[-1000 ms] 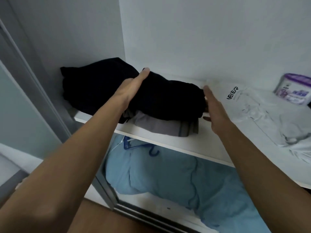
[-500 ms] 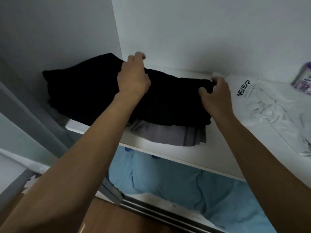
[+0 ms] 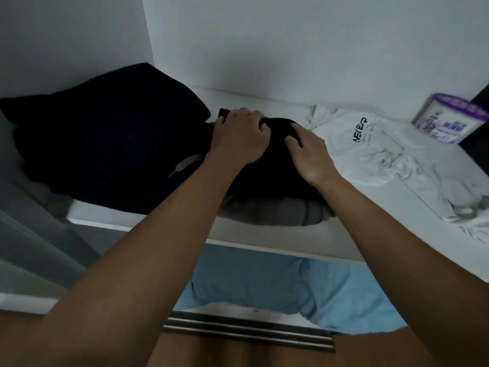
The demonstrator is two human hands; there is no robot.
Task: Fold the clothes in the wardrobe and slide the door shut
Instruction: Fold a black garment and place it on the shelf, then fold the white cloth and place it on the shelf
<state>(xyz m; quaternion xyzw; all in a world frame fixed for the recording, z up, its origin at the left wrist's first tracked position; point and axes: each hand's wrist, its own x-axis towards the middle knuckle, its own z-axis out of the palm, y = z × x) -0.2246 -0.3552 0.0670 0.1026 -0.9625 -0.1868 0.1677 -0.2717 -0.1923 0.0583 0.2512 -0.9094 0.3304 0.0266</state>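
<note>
Left hand (image 3: pixel 239 139) and right hand (image 3: pixel 309 156) clutch the black garment (image 3: pixel 264 178), fingers curled — a tug may drag the grey garment (image 3: pixel 277 213) beneath askew.

Left on shelf (image 3: pixel 264 234): big bundle (image 3: pixel 105 144), in the corner.
Middle: top garment (image 3: pixel 272 178) on folded garment (image 3: pixel 277 211).
Right: printed shirt (image 3: pixel 375 144); tub (image 3: pixel 449 123) behind, further right.
Under shelf: bedding (image 3: pixel 264 282), door track (image 3: pixel 248 332) before it.
</note>
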